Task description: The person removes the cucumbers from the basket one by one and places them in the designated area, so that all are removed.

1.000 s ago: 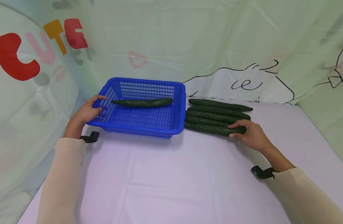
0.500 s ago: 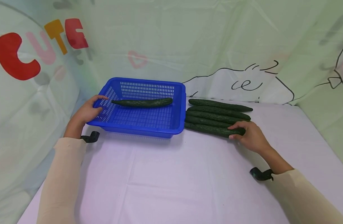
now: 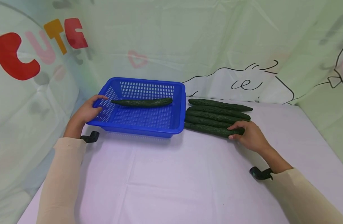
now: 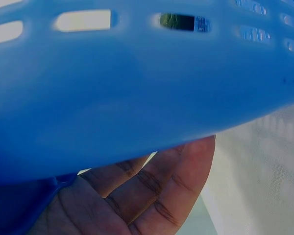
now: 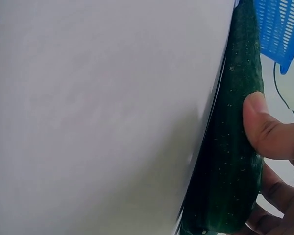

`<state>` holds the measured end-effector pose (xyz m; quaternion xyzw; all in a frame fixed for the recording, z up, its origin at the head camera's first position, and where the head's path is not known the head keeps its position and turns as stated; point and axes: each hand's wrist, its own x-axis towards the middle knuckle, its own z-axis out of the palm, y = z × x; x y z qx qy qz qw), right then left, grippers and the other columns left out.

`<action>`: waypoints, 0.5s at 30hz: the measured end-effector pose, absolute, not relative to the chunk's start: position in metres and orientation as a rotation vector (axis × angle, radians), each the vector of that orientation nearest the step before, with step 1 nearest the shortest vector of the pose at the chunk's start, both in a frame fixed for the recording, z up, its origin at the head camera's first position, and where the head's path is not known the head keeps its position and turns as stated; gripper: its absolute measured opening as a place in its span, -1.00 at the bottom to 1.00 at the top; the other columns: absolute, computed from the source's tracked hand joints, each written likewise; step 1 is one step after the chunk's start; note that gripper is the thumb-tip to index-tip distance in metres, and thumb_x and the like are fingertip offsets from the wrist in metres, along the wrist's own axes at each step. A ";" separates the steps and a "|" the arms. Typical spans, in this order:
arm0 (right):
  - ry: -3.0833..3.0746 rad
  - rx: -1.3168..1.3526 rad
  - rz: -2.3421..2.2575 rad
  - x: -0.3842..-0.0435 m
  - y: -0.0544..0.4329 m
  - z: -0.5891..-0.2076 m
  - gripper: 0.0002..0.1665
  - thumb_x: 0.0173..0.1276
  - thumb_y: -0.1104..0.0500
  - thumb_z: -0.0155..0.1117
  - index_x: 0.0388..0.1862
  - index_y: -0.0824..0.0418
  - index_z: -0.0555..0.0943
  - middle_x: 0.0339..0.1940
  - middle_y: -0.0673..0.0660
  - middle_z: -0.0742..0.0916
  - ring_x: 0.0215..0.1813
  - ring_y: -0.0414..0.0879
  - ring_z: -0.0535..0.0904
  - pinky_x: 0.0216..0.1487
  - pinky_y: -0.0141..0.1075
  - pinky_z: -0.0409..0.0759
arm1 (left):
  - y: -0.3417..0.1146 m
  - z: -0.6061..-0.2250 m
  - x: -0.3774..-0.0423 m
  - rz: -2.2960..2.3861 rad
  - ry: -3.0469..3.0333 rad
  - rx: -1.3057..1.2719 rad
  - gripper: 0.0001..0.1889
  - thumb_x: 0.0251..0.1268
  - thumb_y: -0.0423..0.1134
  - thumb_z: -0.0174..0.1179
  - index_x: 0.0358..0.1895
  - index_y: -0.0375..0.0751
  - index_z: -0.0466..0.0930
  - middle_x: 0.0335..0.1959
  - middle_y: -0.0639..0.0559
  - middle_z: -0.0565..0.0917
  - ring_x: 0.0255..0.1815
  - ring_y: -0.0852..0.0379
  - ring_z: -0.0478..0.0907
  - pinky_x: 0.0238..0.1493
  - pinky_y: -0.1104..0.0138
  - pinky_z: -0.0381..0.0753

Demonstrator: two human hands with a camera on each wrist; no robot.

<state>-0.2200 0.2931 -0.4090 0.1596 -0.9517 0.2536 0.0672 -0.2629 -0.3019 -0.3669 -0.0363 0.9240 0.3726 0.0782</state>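
Observation:
A blue plastic basket [image 3: 137, 128] with slotted walls stands on the left of the table, holding one cucumber [image 3: 143, 103] that lies lengthwise near its back. My left hand [image 3: 87, 111] grips its left rim; in the left wrist view the fingers [image 4: 169, 196] show below the blue wall. To the right of the basket, several dark green cucumbers lie side by side. My right hand [image 3: 251, 137] pinches the right end of the front cucumber [image 3: 207, 129], thumb on the near side. In the right wrist view the thumb presses along that cucumber's [image 5: 230, 142] bumpy skin.
Behind the front cucumber lie the other cucumbers [image 3: 216, 109], their left ends close to the basket's right side. A white cloth [image 3: 165, 180] covers the table. Pale printed curtains [image 3: 210, 43] rise at the back and both sides.
My right hand has shifted slightly to the left, with the front cucumber's right end dipping a little toward me. The left hand and the basket have stayed put.

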 end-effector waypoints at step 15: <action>-2.905 0.461 0.711 -0.219 0.290 -0.408 -0.69 0.08 0.24 0.54 -0.15 0.19 0.74 -0.10 0.29 0.74 0.01 0.22 0.61 -0.11 0.00 0.51 | -0.302 -0.369 -0.264 1.120 2.771 -0.119 -0.43 0.44 -0.32 -0.17 0.50 0.01 0.12 0.57 -0.41 -0.04 0.42 -0.56 0.14 0.26 -0.37 0.30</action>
